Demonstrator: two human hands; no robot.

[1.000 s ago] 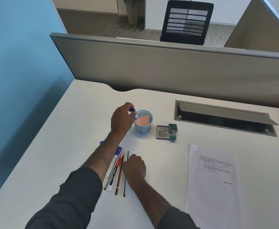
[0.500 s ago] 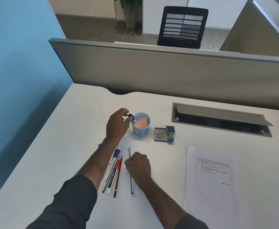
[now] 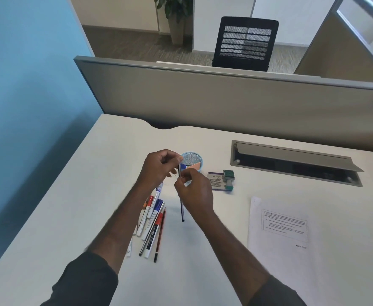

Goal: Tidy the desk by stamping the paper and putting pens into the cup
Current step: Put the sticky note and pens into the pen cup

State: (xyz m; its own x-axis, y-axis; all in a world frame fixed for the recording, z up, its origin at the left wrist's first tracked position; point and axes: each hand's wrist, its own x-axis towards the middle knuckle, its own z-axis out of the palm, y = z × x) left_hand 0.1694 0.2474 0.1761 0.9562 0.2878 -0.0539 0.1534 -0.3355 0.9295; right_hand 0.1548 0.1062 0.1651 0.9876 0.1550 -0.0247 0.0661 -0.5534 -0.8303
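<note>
Pens lie bunched at lower centre, light, stiff and smooth, best pinched mid-barrel. Just above, the right hand pinches a thin dark pen near its top, its tip hanging over the desk. The left hand curls at that pen's upper end, beside the blue cup.

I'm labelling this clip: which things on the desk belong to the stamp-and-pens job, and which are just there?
Job: thin pen in both hands, loose pens, blue cup, stamp, paper.

Lying about: cable hatch, chair, plant.
</note>
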